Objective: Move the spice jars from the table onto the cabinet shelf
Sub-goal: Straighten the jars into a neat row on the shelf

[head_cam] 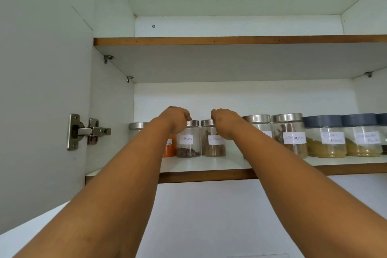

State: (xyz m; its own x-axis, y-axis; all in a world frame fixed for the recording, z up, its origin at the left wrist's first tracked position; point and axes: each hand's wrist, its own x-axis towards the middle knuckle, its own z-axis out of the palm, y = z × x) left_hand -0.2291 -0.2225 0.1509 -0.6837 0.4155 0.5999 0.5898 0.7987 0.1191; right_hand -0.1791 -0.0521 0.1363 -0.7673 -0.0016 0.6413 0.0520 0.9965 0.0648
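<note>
Both forearms are stretched up to the cabinet shelf (209, 165). Upright beneath the curled left hand (177, 120), the cloves jar (188, 142) is pinched at its lid; the cinnamon jar (212, 144) is pinched likewise by the right hand (226, 123).

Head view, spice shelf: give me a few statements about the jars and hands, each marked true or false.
1. The cloves jar stands on the lower shelf. True.
2. Both hands are down at the table. False: the left hand and right hand reach to the jars' lids.
3. The Garam Masala jar has a silver lid. False: its lid is dark blue.
4. The upper shelf shows no jars. True.
</note>
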